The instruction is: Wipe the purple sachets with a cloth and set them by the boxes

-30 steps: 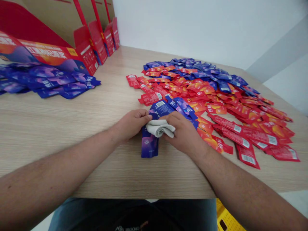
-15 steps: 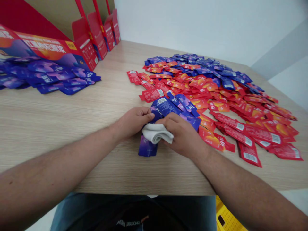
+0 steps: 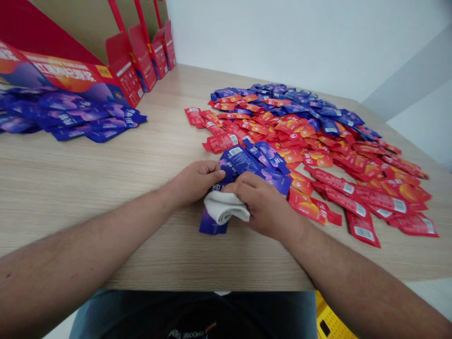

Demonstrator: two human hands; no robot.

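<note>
My left hand (image 3: 198, 182) is closed, thumb pressed on the upper part of a purple sachet (image 3: 213, 223) that lies on the table. In the fingers of my right hand (image 3: 264, 203) is a folded white cloth (image 3: 226, 207), resting over the middle of that sachet and hiding part of it. Just beyond both hands lie several other purple sachets (image 3: 240, 159), partly overlapping. To the right spreads a heap of red and orange sachets (image 3: 294, 125), with more purple sachets (image 3: 310, 101) along its back.
At the far left stand red cardboard boxes (image 3: 132, 77) with raised flaps. A pile of purple sachets (image 3: 77, 115) lies in front of them. The wooden table (image 3: 88, 176) ends at a front edge near my lap. Below it, at the right, is a yellow plastic object (image 3: 334, 322).
The cloth in my right hand has shifted slightly down and left over the sachet. My left hand keeps its hold. The whole view has tilted a little.
</note>
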